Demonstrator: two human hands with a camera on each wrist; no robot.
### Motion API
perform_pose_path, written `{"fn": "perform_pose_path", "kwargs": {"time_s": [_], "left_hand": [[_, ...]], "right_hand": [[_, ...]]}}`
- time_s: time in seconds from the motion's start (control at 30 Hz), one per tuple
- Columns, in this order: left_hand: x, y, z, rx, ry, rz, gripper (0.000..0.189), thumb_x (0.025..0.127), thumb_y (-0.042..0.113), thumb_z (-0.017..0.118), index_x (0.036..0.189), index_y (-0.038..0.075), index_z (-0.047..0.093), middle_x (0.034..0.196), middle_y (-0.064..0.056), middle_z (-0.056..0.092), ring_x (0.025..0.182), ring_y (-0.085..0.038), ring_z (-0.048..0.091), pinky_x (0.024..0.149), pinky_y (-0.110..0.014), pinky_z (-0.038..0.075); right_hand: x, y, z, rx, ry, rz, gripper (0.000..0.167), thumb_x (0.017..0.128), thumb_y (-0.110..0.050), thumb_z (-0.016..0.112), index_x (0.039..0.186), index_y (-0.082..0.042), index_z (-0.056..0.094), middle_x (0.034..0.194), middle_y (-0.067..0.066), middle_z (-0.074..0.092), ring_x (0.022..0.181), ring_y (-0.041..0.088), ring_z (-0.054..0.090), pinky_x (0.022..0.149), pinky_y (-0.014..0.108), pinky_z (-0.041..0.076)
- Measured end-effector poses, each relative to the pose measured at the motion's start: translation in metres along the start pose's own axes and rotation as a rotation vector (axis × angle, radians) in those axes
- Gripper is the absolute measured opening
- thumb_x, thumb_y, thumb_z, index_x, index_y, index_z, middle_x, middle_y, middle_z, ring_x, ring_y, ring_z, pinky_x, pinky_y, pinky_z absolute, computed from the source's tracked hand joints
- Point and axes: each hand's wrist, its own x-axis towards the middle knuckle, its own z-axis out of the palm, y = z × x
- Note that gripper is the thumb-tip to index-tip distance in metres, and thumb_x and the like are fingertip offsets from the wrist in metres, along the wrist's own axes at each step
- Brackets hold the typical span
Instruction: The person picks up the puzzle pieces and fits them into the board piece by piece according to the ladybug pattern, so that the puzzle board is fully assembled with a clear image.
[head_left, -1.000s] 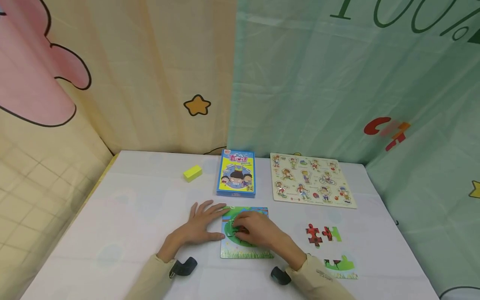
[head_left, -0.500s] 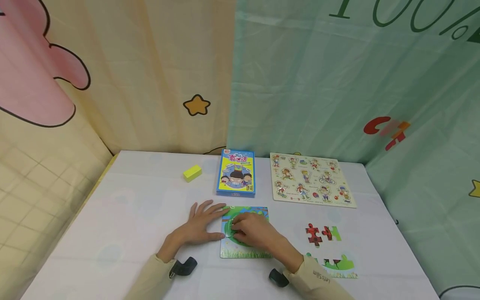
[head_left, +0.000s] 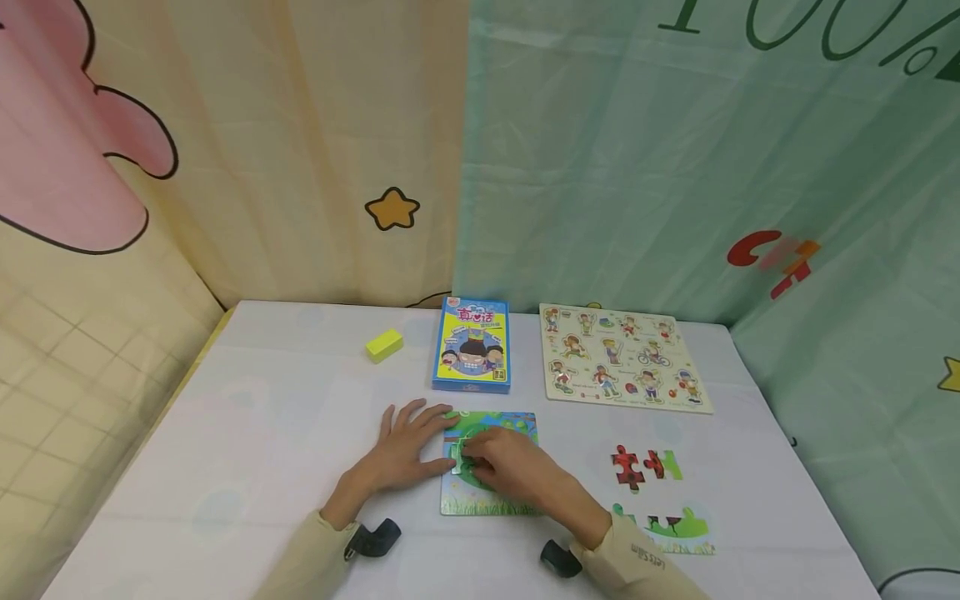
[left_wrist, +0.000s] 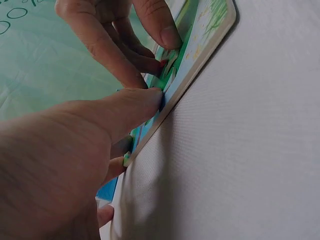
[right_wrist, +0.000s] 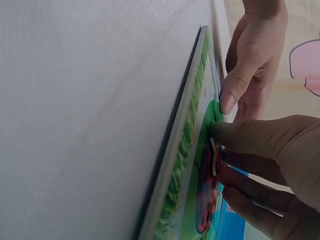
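A square puzzle board (head_left: 487, 506) with a green and blue picture and grass along its near edge lies flat on the table. My left hand (head_left: 401, 454) rests at its left side, fingers spread, with the thumb (left_wrist: 145, 102) pressing on the board's edge. Over the board's middle, my right hand (head_left: 513, 468) pinches a puzzle piece (right_wrist: 214, 156) between thumb and fingertips. That piece stands tilted, its pale edge showing; the fingers hide most of it. A red and black picture (right_wrist: 204, 200) shows on the board beneath the right hand.
Loose puzzle pieces lie to the right: a red one (head_left: 627, 468), a red and green one (head_left: 663, 465) and a green one (head_left: 678, 527), partly behind the right sleeve. Farther back are a yellow block (head_left: 385, 346), a blue card box (head_left: 472, 346) and a picture board (head_left: 626, 358).
My left thumb has slid farther onto the board, toward the right fingertips. The right hand has shifted slightly left, still over the board.
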Motion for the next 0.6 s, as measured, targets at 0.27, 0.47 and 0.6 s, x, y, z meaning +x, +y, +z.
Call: {"fn": "perform_pose_path", "kwargs": {"time_s": [0.27, 0.47, 0.6], "left_hand": [[0.0004, 0.0014, -0.0006, 0.005, -0.008, -0.001, 0.061, 0.093, 0.041, 0.069, 0.147, 0.021, 0.05, 0.158, -0.005, 0.04, 0.151, -0.042, 0.018, 0.116, -0.075, 0.003], [0.001, -0.0012, 0.0007, 0.003, -0.018, 0.003, 0.061, 0.094, 0.041, 0.068, 0.148, 0.022, 0.049, 0.159, -0.005, 0.039, 0.151, -0.042, 0.017, 0.116, -0.075, 0.002], [0.0007, -0.0018, 0.0009, 0.002, -0.019, 0.0, 0.061, 0.094, 0.04, 0.068, 0.148, 0.022, 0.048, 0.159, -0.005, 0.038, 0.151, -0.041, 0.017, 0.116, -0.074, 0.002]], "right_hand": [[-0.0018, 0.0044, 0.0003, 0.048, 0.024, 0.018, 0.02, 0.092, -0.021, 0.074, 0.11, -0.013, 0.077, 0.109, -0.004, 0.074, 0.085, 0.001, 0.061, 0.077, 0.019, 0.054], [-0.0024, 0.0054, 0.0, 0.048, 0.024, 0.017, 0.022, 0.092, -0.022, 0.074, 0.112, -0.011, 0.077, 0.115, -0.001, 0.074, 0.106, 0.011, 0.069, 0.092, 0.028, 0.057], [-0.0011, 0.0048, -0.0007, 0.021, 0.029, -0.01, 0.02, 0.093, -0.021, 0.073, 0.11, -0.012, 0.078, 0.115, -0.001, 0.075, 0.107, 0.012, 0.07, 0.093, 0.029, 0.057]]}}
